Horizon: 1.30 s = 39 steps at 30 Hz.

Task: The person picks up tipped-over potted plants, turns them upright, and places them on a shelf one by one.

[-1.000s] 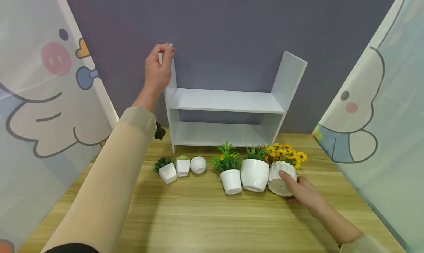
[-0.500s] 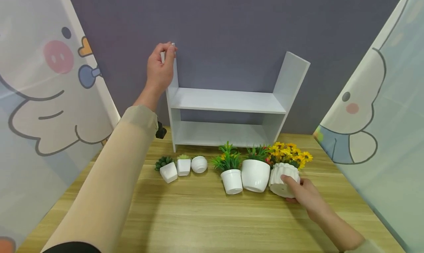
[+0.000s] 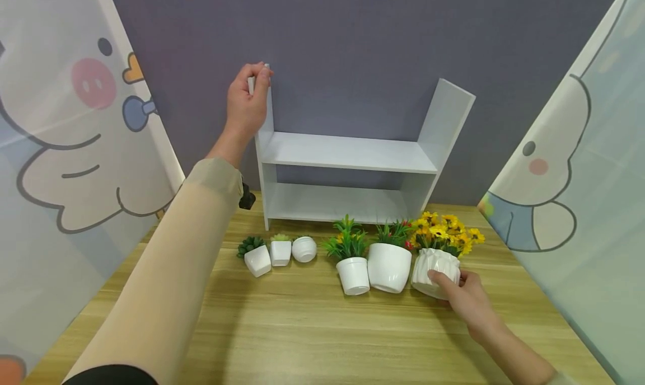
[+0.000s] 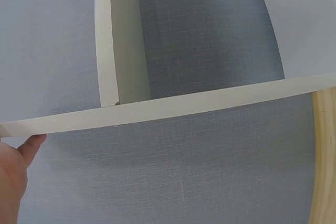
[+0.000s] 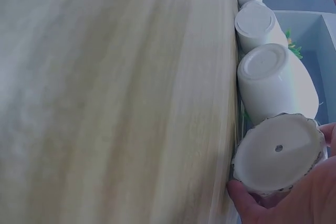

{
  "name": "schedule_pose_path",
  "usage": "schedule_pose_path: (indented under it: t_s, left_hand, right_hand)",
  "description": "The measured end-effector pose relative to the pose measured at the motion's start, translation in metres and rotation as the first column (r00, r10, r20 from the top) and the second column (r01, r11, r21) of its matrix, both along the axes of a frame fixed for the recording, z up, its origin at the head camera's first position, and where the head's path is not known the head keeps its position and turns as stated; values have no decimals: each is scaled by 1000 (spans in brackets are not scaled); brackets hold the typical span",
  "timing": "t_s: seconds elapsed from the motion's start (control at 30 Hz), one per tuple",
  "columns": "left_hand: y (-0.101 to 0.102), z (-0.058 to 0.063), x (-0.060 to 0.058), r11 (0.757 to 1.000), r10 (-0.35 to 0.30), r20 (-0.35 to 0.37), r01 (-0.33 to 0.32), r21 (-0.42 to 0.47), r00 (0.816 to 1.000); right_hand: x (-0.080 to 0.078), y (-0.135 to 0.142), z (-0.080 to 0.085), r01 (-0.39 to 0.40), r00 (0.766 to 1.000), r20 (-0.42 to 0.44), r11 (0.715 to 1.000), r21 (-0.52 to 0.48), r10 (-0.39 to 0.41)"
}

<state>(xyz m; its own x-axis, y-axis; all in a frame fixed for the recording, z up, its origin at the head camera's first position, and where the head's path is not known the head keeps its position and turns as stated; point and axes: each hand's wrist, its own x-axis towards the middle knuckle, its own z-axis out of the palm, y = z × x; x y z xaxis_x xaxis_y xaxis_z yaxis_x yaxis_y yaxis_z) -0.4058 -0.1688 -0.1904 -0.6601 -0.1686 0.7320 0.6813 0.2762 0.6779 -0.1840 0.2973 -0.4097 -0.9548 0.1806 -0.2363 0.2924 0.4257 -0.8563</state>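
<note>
Ribbed pot, white, carrying yellow flowers: at the right end of the row, in front of the shelf's right foot. Tilted, flowers toward the back; its base, with one small hole, faces the right wrist camera. Right hand grips it near the base, thumb on the near face, other fingers round the far side.

Just left of it, the large white pot with grass and red blooms, then a narrower white pot with a leafy plant. Farther left, a dark succulent's pot, a square pot and a round pot. All on the wooden table.

Behind stands the white shelf unit, two boards between uprights. Left hand holds the top of its left upright, fingers curled over the edge.

Step in hand, as I judge it: handling the flowering pot while the other hand steadies the unit. Any lift from here calls for a firm hold and care for the blooms beside the large pot.

Hard to make out: whether the ribbed pot touches the table; most right fingers, hidden behind it; the round pot's plant, barely visible. Left wrist view cuts off most of that hand.
</note>
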Motion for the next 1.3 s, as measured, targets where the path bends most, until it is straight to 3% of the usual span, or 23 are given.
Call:
schedule_pose_path:
  t_s: [0.3,0.53,0.87,1.1,1.3]
  left_hand:
    - [1,1,2,1000,-2,-10,2,10,1000]
    - [1,0,3,1000,5,6,-5,-6,1000]
    - [2,1,4,1000,3,-24,-4,-8,1000]
    - [2,-1,6,1000,18,9,-18,-10,1000]
    - [4,-1,5,1000,12,-6,-13,-21,1000]
  right_hand:
    - [0,1,-3,15,999,-54,996,84,-10]
    - [1,5,3,-14,1000,-10,993,121,15]
    - [3,11,9,-73,997,6,981,180,73]
    - [6,12,4,-45,999,17,984,173,43]
    - [4,12,2,-41,999,18,986,161,39]
